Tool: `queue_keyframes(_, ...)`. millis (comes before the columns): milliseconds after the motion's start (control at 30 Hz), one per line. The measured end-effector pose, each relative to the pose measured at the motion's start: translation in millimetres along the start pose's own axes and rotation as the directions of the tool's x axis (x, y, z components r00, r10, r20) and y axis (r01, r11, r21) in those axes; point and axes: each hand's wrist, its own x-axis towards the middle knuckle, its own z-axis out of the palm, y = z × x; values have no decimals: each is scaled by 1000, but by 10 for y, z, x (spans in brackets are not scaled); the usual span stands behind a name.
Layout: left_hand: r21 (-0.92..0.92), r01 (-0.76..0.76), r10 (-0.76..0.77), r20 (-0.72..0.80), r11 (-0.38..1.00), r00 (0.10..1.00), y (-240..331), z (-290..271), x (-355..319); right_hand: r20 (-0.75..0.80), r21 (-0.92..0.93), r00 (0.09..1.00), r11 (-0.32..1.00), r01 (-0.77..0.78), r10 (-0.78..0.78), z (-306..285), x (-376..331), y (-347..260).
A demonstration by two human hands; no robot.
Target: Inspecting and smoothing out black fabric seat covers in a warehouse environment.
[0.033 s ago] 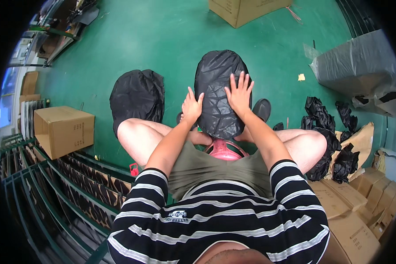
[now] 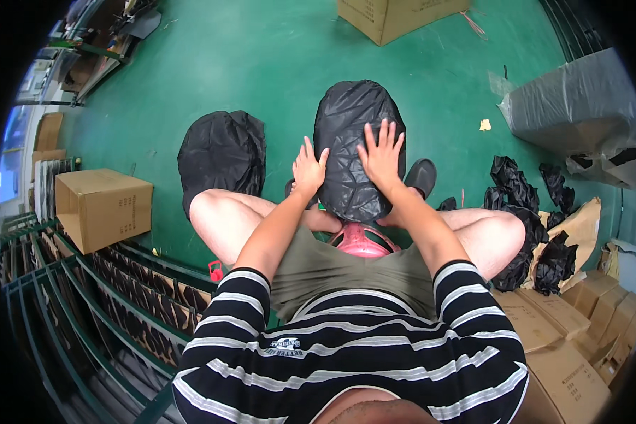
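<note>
A black, oblong bundle (image 2: 350, 166) with a wrinkled, shiny cover stands between my knees. My left hand (image 2: 309, 168) rests along its left side, fingers stretched out. Flat on its upper right face lies my right hand (image 2: 381, 157), fingers spread. Neither hand grips anything. A similar black bundle (image 2: 222, 155) is on the floor beyond my left knee. What is inside the covers is hidden. Beneath me is a pink plastic stool (image 2: 362, 242).
An open cardboard box (image 2: 106, 210) sits at left above green metal racks (image 2: 120, 272). Crumpled black bags (image 2: 523, 226) lie right of my knee, beside stacked cartons (image 2: 544, 318). Farther off are a large carton (image 2: 389, 18) and a grey-wrapped block (image 2: 579, 102).
My right hand has slid slightly left and down over the black cover. The left hand stays at the bundle's side.
</note>
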Motion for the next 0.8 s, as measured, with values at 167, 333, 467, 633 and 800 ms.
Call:
queue_keyframes(167,236,-280,328,-196,931,924,-22,-12,38,228,120,973,993,-3,-25,-227,-616,-494)
queue_keyframes(333,161,-587,608,-253,794,753,261,-282,97,213,116,976,991,-69,43,-273,-726,-488)
queue_keyframes(467,-67,-564,534,-247,823,809,466,-288,229,209,111,977,992,-65,41,-268,-754,-532)
queue_keyframes(633,-173,-444,394,-261,879,882,479,-91,279,232,133,972,988,-79,46,-263,-803,-584)
queue_keyframes(800,-120,-444,402,-267,888,876,506,-37,271,223,140,973,987,-82,50,-280,-788,-545)
